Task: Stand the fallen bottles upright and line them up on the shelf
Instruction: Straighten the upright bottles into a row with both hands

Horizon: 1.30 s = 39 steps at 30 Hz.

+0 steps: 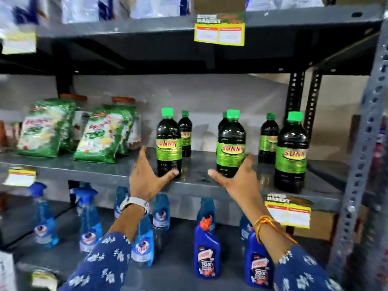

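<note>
Several dark bottles with green caps and green "SUNNY" labels stand upright on the grey metal shelf [195,183], three in front and three behind. My left hand [147,177] is open beside the left front bottle [169,143]: its fingers point up along the bottle's left side and its thumb lies against the front of the base. My right hand [235,177] cups the base of the middle front bottle [231,143], thumb at its front left, fingers curled at its right side. The right front bottle [290,152] stands apart near the shelf edge. The rear bottles [185,135] are partly hidden.
Green pouches [45,127] lean at the left of the same shelf, with jars behind them. A perforated upright post [365,143] bounds the right side. Blue spray bottles [90,219] and blue cleaner bottles [206,248] fill the shelf below. Price tags [287,213] hang on the shelf edges.
</note>
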Each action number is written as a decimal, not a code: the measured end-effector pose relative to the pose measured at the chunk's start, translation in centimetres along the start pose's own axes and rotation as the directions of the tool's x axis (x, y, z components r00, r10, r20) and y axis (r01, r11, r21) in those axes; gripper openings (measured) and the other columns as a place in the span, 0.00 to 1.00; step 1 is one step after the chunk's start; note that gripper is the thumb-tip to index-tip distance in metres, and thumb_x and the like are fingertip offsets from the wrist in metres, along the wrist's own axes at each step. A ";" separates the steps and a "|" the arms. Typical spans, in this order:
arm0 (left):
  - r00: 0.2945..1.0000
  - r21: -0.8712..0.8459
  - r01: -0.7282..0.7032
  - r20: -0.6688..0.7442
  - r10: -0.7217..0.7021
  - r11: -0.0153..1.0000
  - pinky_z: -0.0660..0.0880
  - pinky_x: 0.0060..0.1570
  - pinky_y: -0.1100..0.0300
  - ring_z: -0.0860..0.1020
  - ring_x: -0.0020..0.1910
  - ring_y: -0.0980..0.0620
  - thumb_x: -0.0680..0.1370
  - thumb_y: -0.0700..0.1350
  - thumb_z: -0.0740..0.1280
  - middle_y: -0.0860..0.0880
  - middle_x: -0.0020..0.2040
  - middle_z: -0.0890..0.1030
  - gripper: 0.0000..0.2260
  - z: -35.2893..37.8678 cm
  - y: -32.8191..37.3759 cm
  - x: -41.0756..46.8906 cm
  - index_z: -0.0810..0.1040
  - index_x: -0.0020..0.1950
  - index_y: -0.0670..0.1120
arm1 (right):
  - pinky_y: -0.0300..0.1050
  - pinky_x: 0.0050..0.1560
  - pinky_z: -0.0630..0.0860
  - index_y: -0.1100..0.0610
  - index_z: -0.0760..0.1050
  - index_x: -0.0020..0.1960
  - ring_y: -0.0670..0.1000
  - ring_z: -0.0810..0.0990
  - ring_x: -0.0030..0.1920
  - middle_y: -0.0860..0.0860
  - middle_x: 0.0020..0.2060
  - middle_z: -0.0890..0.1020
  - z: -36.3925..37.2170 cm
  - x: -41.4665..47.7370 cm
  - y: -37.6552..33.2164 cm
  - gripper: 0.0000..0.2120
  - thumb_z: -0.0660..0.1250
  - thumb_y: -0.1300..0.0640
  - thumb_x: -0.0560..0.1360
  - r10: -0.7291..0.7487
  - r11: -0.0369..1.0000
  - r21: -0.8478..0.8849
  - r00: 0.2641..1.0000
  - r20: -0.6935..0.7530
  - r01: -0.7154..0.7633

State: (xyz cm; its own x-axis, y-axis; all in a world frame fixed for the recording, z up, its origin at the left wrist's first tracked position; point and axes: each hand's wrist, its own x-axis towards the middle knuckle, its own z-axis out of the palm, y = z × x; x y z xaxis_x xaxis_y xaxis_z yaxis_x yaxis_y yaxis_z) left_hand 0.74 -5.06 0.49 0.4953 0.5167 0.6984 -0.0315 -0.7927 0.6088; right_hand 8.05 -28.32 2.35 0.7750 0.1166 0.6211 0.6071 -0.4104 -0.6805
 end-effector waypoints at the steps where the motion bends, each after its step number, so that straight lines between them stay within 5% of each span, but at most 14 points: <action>1: 0.999 0.114 0.000 0.033 -0.004 0.994 0.74 0.55 0.46 0.76 0.58 0.39 0.56 0.76 0.62 0.38 0.62 0.76 0.55 0.1 -0.5 0.1 0.53 0.73 0.44 | 0.52 0.48 0.76 0.60 0.59 0.62 0.62 0.79 0.54 0.60 0.55 0.78 0.6 -0.1 0.4 0.45 0.76 0.38 0.58 0.003 0.997 -0.080 1.000 -0.016 -0.004; 3: 0.998 0.317 -0.058 0.042 0.048 0.947 0.78 0.40 0.50 0.81 0.44 0.39 0.56 0.79 0.55 0.39 0.47 0.83 0.53 0.5 -1.0 0.5 0.59 0.70 0.44 | 0.51 0.44 0.75 0.61 0.60 0.58 0.63 0.80 0.51 0.61 0.51 0.79 1.2 -0.1 0.9 0.39 0.76 0.42 0.60 -0.018 0.983 -0.184 0.998 -0.060 0.007; 6: 0.991 0.430 -0.133 0.036 0.130 0.893 0.73 0.32 0.55 0.81 0.37 0.41 0.58 0.80 0.49 0.41 0.36 0.83 0.46 0.8 -1.3 0.7 0.72 0.60 0.47 | 0.51 0.43 0.74 0.62 0.63 0.56 0.64 0.80 0.50 0.62 0.50 0.80 1.2 0.2 0.9 0.36 0.76 0.43 0.61 -0.009 0.972 -0.237 0.996 -0.086 -0.012; 11: 0.978 0.417 -0.192 0.010 0.207 0.889 0.71 0.32 0.57 0.81 0.37 0.42 0.59 0.78 0.51 0.43 0.36 0.83 0.39 0.8 -1.6 0.8 0.75 0.54 0.51 | 0.56 0.47 0.78 0.62 0.62 0.55 0.63 0.80 0.51 0.61 0.51 0.80 1.1 0.2 0.7 0.35 0.76 0.43 0.61 -0.010 0.970 -0.243 0.997 -0.073 -0.008; 32: 0.974 0.386 -0.223 0.054 0.220 0.895 0.65 0.28 0.61 0.79 0.32 0.44 0.61 0.78 0.53 0.47 0.30 0.80 0.36 0.8 -2.1 1.0 0.76 0.48 0.51 | 0.49 0.43 0.75 0.60 0.61 0.55 0.61 0.80 0.50 0.59 0.51 0.79 1.4 0.2 0.6 0.35 0.76 0.43 0.62 -0.008 0.958 -0.284 0.995 -0.101 -0.021; 36: 0.980 0.375 -0.197 0.039 0.197 0.906 0.66 0.27 0.61 0.79 0.31 0.44 0.61 0.79 0.54 0.45 0.32 0.81 0.42 0.7 -2.2 1.0 0.72 0.60 0.49 | 0.50 0.51 0.75 0.61 0.57 0.63 0.62 0.76 0.59 0.61 0.59 0.75 1.1 0.0 0.3 0.45 0.77 0.41 0.59 -0.008 0.970 -0.242 0.998 -0.061 -0.007; 39: 0.983 0.312 -0.176 0.011 0.182 0.933 0.75 0.31 0.53 0.80 0.34 0.40 0.59 0.75 0.61 0.39 0.37 0.82 0.52 0.9 -2.5 1.0 0.53 0.73 0.45 | 0.57 0.68 0.62 0.55 0.41 0.74 0.60 0.58 0.73 0.61 0.72 0.58 -0.6 -1.3 0.2 0.60 0.74 0.35 0.58 -0.085 0.987 -0.141 0.995 -0.060 0.075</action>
State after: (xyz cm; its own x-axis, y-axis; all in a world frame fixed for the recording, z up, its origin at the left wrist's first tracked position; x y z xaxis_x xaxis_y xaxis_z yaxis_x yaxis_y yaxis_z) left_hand 2.06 -2.84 -0.70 0.4912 0.3603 0.7930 0.1545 -0.9320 0.3278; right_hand 7.07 -29.05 1.65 0.7088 0.0960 0.6988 0.6328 -0.5241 -0.5699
